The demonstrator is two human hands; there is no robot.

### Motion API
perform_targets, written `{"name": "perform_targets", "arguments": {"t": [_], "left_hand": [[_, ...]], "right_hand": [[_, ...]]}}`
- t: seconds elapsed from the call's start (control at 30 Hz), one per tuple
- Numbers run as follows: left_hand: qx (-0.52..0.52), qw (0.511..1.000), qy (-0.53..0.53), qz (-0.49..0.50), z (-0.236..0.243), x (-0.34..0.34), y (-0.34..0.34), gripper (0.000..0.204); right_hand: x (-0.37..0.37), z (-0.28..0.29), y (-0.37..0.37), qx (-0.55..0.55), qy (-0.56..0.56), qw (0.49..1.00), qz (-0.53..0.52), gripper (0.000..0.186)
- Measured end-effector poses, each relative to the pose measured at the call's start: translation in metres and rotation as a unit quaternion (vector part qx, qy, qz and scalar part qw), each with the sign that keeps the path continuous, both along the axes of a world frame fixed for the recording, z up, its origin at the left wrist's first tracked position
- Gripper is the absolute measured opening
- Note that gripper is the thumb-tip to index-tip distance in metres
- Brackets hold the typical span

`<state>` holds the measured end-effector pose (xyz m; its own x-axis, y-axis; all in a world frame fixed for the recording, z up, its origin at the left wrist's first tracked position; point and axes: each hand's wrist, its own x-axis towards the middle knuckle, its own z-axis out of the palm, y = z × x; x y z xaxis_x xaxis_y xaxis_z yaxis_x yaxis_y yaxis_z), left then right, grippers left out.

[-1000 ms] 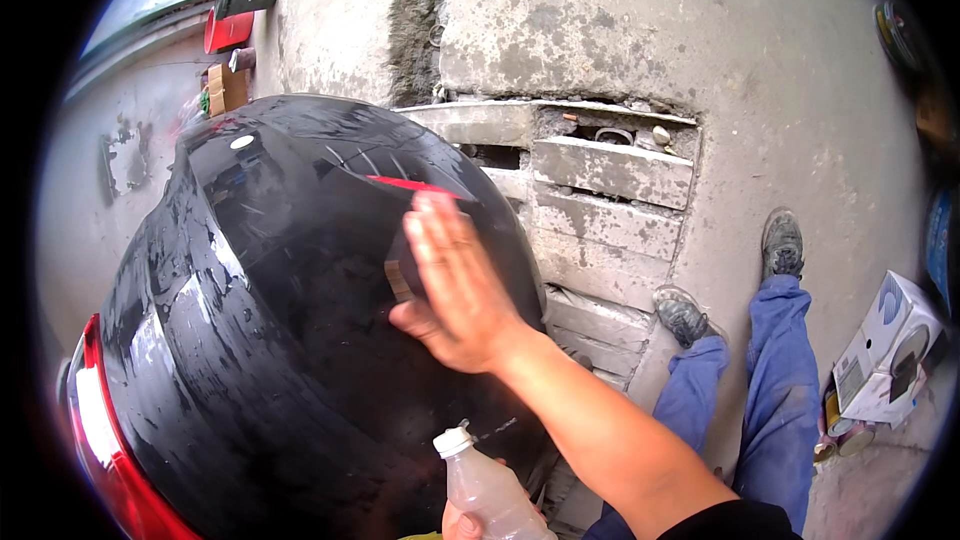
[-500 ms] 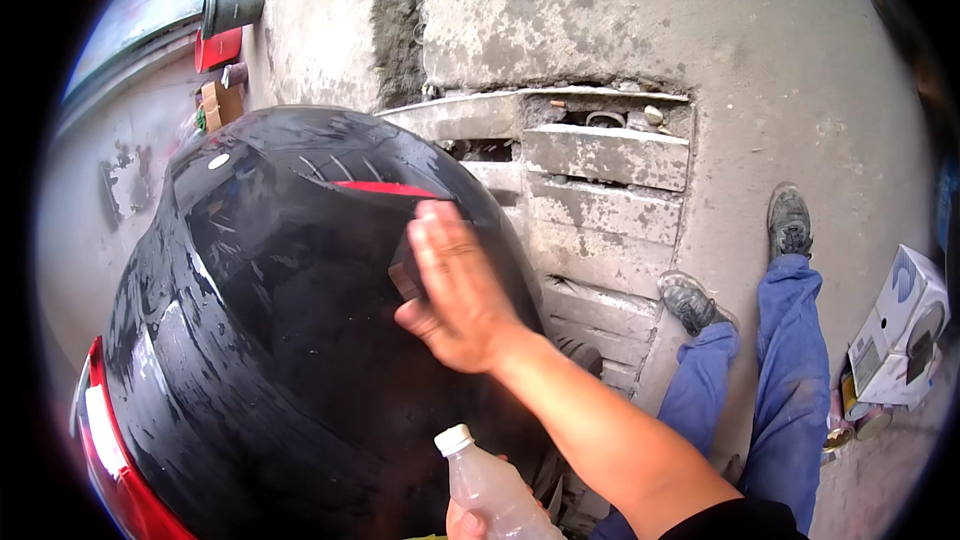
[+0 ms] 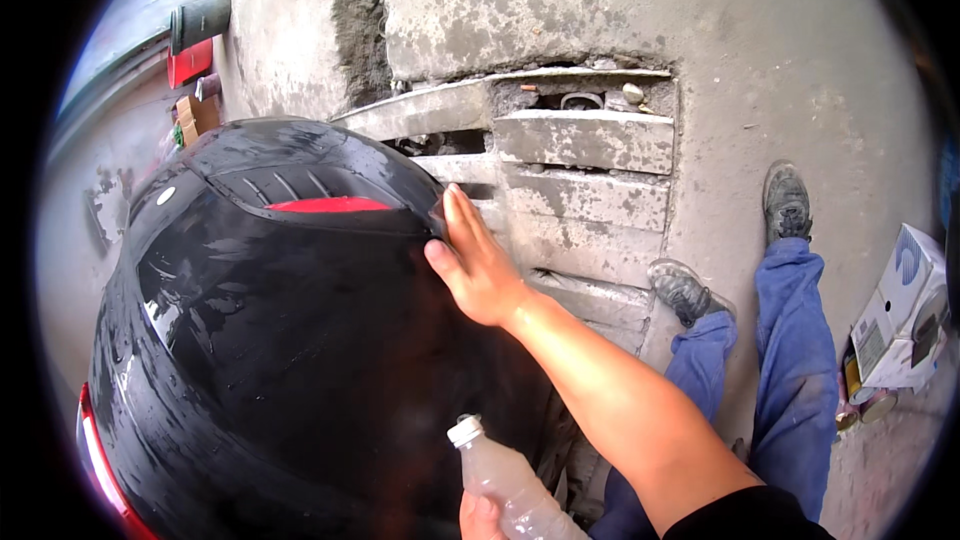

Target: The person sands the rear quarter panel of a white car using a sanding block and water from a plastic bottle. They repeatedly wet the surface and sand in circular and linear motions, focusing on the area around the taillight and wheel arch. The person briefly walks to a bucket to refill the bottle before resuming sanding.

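Note:
A wet, glossy black car bumper with a red reflector strip fills the left and middle. My right hand lies along the bumper's right edge, fingers pointing away from me. It presses a dark flat block, mostly hidden behind the fingers, to that edge. Low in the middle, my left hand is wrapped round a clear plastic bottle with a white cap. Cloudy pale liquid is in the bottle, which tilts to the upper left. Only part of the left hand's fingers shows.
Concrete slabs with gaps between them cover a drain beyond the bumper. My legs in blue trousers stand at the right. A white carton and several cans lie at the far right. A grey pipe and red container are far left.
My right hand has slid with the block from the bumper's face to its right edge. The bumper appears shifted left and lower in view. The left hand still holds the bottle.

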<state>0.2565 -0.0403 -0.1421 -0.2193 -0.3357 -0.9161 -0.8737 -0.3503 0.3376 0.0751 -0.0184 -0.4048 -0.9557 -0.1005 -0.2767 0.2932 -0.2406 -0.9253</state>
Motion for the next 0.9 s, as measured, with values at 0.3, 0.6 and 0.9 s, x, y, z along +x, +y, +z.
{"name": "perform_targets", "arguments": {"t": [0.3,0.6,0.9], "left_hand": [[-0.015,0.996,-0.07,0.06,-0.007,-0.013,0.014,0.074],[-0.006,1.0,0.0,-0.001,-0.008,-0.036,0.032,0.076],[0.011,1.0,-0.012,0.0,-0.009,-0.043,0.045,0.076]], "right_hand": [[0.132,0.002,0.009,0.059,-0.089,0.993,0.055,0.054],[0.054,0.014,0.134,-0.233,-0.238,0.938,0.095,0.052],[0.04,0.024,0.155,-0.315,-0.361,0.878,0.019,0.051]]}}
